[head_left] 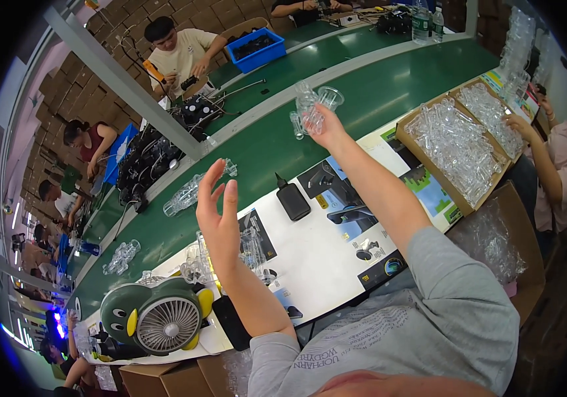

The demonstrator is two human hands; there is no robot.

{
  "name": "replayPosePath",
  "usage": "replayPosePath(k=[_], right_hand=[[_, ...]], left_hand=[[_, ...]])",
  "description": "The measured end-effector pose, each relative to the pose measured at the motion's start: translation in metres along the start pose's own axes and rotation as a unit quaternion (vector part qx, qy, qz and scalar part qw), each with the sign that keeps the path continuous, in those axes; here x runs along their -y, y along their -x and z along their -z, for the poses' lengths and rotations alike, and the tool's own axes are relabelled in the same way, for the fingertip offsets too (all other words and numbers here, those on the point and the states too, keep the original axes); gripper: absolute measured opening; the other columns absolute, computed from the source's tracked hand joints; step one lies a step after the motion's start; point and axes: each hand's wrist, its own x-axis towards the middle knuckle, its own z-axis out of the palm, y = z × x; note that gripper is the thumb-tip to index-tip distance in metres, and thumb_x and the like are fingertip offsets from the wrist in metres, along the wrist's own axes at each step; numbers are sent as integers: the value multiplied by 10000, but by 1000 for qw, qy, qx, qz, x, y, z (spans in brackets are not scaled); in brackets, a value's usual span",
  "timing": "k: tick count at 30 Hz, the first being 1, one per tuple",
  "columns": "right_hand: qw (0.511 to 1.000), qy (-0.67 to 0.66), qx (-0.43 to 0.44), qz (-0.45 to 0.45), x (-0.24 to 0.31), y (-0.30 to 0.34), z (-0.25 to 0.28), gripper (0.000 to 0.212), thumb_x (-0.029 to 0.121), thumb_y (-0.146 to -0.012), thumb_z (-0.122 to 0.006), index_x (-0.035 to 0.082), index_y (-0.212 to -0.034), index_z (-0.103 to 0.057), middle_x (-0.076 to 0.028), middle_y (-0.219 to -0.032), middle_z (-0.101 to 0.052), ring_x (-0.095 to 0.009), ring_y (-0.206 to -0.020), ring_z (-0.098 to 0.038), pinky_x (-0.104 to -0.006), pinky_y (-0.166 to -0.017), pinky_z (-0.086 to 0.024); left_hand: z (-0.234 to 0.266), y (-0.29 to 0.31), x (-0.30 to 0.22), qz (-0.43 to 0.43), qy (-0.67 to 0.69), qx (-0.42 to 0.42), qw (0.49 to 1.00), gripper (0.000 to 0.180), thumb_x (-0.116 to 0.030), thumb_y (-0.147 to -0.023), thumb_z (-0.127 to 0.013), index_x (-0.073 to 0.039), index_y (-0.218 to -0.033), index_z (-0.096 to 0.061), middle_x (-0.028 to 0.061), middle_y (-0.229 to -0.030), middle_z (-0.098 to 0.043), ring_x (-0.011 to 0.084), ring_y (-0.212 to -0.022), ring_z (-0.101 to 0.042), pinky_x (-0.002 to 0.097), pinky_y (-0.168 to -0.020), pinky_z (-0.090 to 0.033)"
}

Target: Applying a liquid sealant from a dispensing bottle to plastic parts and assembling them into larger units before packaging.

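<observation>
**Clear plastic parts held above a green belt**

Near left, a green fan point(169, 327) bounds the white bench top point(303, 251). Beyond it the left hand point(219, 225) is open, fingers spread, beside a loose clear cluster point(184, 197); contact is hard to judge from this angle. At right, a carton point(435, 173) heaped with clear pieces point(452, 145) suggests much remains, the few groups lying on the belt being presumably already handled. Farther out, the right hand point(326, 126) grips clear plastic parts point(308, 109) over the green belt point(263, 172), which offers room between the hands; a metal post point(124, 83) limits the far left

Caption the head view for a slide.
Right hand holds clear plastic parts over green conveyor belt; left hand open.
</observation>
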Motion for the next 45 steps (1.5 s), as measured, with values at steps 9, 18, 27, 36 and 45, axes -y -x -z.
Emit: replayPosePath(k=[9,18,27,36,45], right_hand=[[900,297,311,-73,-14,147,-102,458,182,-808,-595,41,-1231,-490,-65,-1206,-541,-161,-805,-594,-280,-750,-499],[502,674,492,226,-32,224,-125,488,123,-643,-731,114,-1114,-603,-124,-1151,-576,-230,-907,-618,-310,-750,-495],[515,714,410,239,-1,251,-135,592,246,-678,-736,80,-1184,-476,-130,-1039,-566,-264,-813,-585,-355,-730,-443],[429,794,358,239,-22,259,-131,599,297,-653,-738,127,-1170,-486,-72,-939,-611,-244,-809,-596,-338,-745,-431],[434,783,352,273,-27,262,-131,593,308,-647,-745,156,-1165,-499,-49,-880,-628,-221,-807,-601,-326,-734,-434]], left_hand=[[5,-11,29,75,332,-123,932,597,-207,-904,-501,23,-1371,-209,194,-1372,-324,277,-1283,-314,402,-1071,-238],[41,-9,35,148,588,-172,776,508,-375,-910,-445,49,-1191,-438,194,-1183,-490,307,-1095,-469,443,-969,-378],[83,2,30,-56,639,-249,725,427,-423,-813,-553,-46,-1006,-505,76,-977,-534,235,-941,-523,433,-915,-412],[75,9,7,-194,578,-219,762,559,-502,-777,-594,-51,-1074,-451,70,-900,-529,221,-875,-513,402,-879,-424],[62,10,-4,-189,644,-171,721,555,-461,-735,-658,-64,-1063,-451,61,-875,-533,224,-862,-522,410,-889,-421]])
